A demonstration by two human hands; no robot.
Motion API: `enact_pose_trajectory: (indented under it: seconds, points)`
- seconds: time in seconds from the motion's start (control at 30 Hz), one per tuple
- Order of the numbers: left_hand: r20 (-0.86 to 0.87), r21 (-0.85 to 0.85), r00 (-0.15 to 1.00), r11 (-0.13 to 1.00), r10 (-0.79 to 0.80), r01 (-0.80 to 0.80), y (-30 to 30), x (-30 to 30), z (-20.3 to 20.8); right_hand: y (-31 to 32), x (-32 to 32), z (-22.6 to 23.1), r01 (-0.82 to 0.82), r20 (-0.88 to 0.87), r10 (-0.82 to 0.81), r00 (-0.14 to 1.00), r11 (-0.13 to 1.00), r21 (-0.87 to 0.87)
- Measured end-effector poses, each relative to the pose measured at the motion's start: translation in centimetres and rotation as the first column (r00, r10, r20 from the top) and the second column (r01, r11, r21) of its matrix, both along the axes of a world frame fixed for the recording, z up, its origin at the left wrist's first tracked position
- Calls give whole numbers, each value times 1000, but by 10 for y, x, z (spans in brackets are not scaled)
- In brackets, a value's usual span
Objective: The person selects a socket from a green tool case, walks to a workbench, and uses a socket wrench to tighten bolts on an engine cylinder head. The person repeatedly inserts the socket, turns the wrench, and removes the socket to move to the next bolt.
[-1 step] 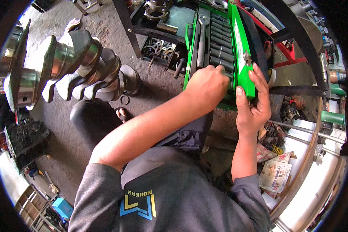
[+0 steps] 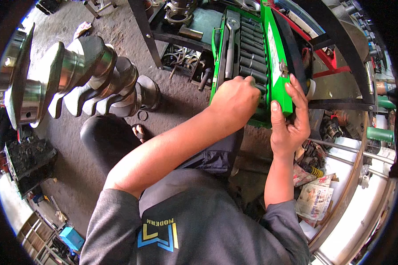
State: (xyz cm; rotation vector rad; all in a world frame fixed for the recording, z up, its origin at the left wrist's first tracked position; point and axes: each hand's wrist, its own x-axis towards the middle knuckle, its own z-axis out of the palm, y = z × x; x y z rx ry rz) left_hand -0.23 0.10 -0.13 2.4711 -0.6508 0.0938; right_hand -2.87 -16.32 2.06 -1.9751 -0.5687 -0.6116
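Observation:
A green metal socket set case (image 2: 217,56) stands open in front of me. A long ratchet handle (image 2: 230,55) lies along its left side, beside a row of dark sockets (image 2: 253,56). My left hand (image 2: 235,99) reaches into the case's near end, closed with its fingers curled down; whatever they grip is hidden below the knuckles. My right hand (image 2: 292,128) holds the near end of the raised green lid (image 2: 282,98), thumb on one side and fingers on the other, just below a metal latch (image 2: 283,68).
A large crankshaft (image 2: 82,66) extends across the left. Beyond the case is a dark metal stand (image 2: 172,37) bearing metal parts, with bearing shells (image 2: 181,57) in a tray under it. Papers (image 2: 315,198) and a yellow spring (image 2: 316,171) lie at right.

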Motion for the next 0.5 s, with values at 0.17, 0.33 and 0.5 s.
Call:
enact_pose_trajectory:
  seconds: [0.17,0.33,0.5]
  points:
    - [124,-157,989,985,86,-66,9,-14,3,2,-1,1,32,-18,-31,999,999,30]
    - [123,-311,938,910,323,-273,43,14,-15,5,0,-2,36,9,-36,999,999,26]
    - [84,-35,988,992,127,-124,34,102,-23,7,-3,1,66,5,-66,998,998,7]
